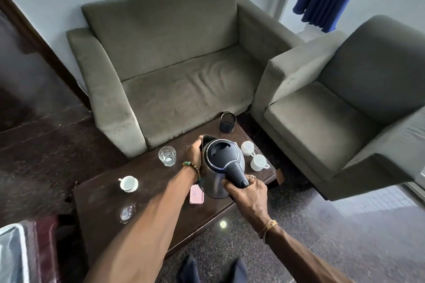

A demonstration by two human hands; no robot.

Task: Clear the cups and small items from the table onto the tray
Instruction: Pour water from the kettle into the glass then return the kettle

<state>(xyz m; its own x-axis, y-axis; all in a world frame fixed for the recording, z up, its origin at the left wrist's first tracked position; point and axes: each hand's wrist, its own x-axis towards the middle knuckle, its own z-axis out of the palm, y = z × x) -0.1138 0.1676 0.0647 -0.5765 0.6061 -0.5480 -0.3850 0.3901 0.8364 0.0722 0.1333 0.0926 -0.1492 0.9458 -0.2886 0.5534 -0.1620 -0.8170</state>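
A steel electric kettle with a black lid stands over the middle of the dark wooden table. My right hand grips its black handle, and my left hand presses against its left side near the spout. On the table around it are a clear glass, a white cup on a saucer, two white cups, a black mesh cup and a pink phone partly under the kettle. I see no tray.
A grey two-seat sofa stands behind the table and a grey armchair to the right. The floor is dark polished stone. A maroon object with white cloth sits at the bottom left. My feet show below.
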